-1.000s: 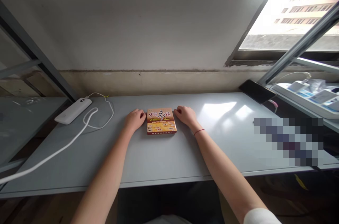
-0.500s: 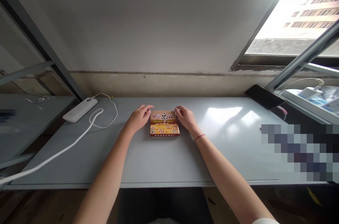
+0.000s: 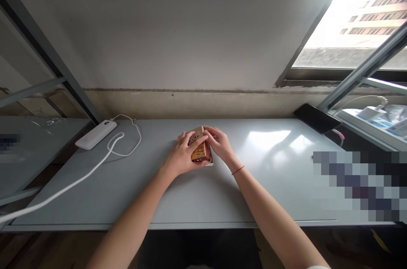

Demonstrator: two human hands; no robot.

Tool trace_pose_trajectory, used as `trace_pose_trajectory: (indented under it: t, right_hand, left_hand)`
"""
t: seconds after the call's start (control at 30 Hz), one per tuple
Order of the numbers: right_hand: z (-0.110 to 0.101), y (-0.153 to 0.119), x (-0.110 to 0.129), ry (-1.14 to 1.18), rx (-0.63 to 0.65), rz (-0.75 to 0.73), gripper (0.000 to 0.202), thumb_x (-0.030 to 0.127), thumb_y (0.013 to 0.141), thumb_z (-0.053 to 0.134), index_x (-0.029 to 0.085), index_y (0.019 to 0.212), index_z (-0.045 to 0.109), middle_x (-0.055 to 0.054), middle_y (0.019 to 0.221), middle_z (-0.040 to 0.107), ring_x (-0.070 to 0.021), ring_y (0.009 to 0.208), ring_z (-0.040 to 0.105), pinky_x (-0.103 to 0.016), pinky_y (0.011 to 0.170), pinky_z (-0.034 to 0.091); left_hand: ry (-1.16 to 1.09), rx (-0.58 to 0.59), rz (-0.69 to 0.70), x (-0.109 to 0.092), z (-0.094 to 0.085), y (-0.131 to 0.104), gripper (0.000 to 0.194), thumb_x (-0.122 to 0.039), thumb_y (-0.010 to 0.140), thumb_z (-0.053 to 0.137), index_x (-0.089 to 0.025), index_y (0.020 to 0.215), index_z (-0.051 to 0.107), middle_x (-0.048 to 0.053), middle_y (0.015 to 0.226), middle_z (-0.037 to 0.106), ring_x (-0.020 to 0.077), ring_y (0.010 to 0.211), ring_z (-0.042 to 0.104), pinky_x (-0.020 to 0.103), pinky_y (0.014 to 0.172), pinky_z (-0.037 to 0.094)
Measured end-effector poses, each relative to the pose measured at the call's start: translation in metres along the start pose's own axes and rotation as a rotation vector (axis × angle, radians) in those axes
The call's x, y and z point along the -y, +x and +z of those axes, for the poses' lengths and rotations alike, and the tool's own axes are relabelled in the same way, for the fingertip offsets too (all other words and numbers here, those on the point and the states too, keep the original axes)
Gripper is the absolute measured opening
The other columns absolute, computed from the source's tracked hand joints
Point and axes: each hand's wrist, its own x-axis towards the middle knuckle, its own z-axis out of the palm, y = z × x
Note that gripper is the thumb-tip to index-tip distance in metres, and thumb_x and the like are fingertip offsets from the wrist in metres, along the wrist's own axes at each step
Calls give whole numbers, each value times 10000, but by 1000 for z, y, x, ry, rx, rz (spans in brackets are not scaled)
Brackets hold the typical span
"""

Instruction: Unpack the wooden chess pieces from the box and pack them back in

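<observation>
A small Chinese chess box lies on the grey desk [image 3: 280,201], its printed lid [image 3: 199,152] lifted and tilted off a pale lower tray [image 3: 210,163]. My left hand [image 3: 182,153] spreads over the lid, its fingers and thumb wrapped round the sides and covering much of the print. At the box's right edge is my right hand [image 3: 220,144], with a thin red string on the wrist. Its fingers are bent close to the lid's upper right corner; whether they grip it is hard to tell. What lies inside the box is hidden.
A white power bank [image 3: 96,134] with a white cable [image 3: 79,186] lies on the left. A black tablet-like object [image 3: 316,118] leans at the back right, beside a metal frame bar. White items sit beyond the frame on the right.
My left hand has moved right, onto the box, and taken hold of the lid. The lid has turned and tilted, exposing the lower tray. My right hand stays by the right edge.
</observation>
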Motion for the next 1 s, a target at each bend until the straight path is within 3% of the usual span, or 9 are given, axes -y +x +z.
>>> trace_pose_trajectory:
  t: [0.17,0.27,0.4,0.5,0.57,0.7,0.8,0.93,1.0]
  right_hand:
    - [-8,2,7,-42,0,68,438,458,866,445,167,1119,652,-96,1023,666,-162,789,592,-244,703,449]
    - [-14,5,4,-204,-72,198,352,407,840,443,155,848,687,-78,801,683,-156,660,553,-236,601,397]
    - [-17,5,-1,-349,-87,287,316,351,810,416,183,600,581,-40,591,600,-143,560,470,-238,512,296]
    - [-15,5,-1,-392,-18,317,299,342,794,418,195,565,543,-31,574,590,-140,538,458,-240,499,274]
    - [-15,5,0,-406,13,340,285,338,785,426,196,572,551,-34,599,612,-142,554,484,-235,504,283]
    - [-19,6,0,-415,74,398,231,319,766,463,185,672,627,-44,651,658,-140,577,531,-222,513,312]
    - [-23,6,-1,-381,223,437,207,293,756,496,166,745,659,-44,610,660,-122,510,519,-211,489,320]
    - [-24,4,-2,-260,362,477,210,281,768,504,155,852,650,-27,585,657,-89,400,463,-198,439,327]
    - [-23,4,-3,-210,383,492,220,270,769,509,150,902,638,-19,575,650,-82,376,453,-192,418,324]
  left_hand:
    - [-59,-46,-120,-4,-22,2,470,-378,787,611,-343,1236,474,34,1330,419,198,955,614,305,797,523]
    - [-47,-158,-190,3,-40,2,388,-407,783,602,-283,1136,497,51,1318,442,223,1015,592,323,840,499]
    - [-23,-273,-233,13,-56,-2,202,-349,797,554,-233,957,518,58,1278,479,226,1107,543,313,874,483]
    - [-29,-304,-246,16,-64,-7,160,-226,772,504,-234,931,520,50,1257,492,213,1112,537,301,878,485]
    - [33,-372,-220,17,-68,-10,209,-171,745,493,-235,939,537,56,1251,493,228,1161,499,338,968,435]
    - [185,-506,-107,17,-66,-13,198,-199,788,497,-232,957,594,61,1245,500,260,1209,440,389,1076,318]
    - [178,-339,-193,22,-51,-11,260,-229,855,439,-239,1058,601,59,1199,539,231,1075,544,341,982,406]
    - [227,54,-540,39,-26,-5,362,-287,904,380,-174,1195,563,142,1180,554,263,954,616,355,830,471]
    - [220,125,-568,46,-19,-4,353,-277,913,363,-155,1163,582,143,1092,610,260,938,623,343,805,474]
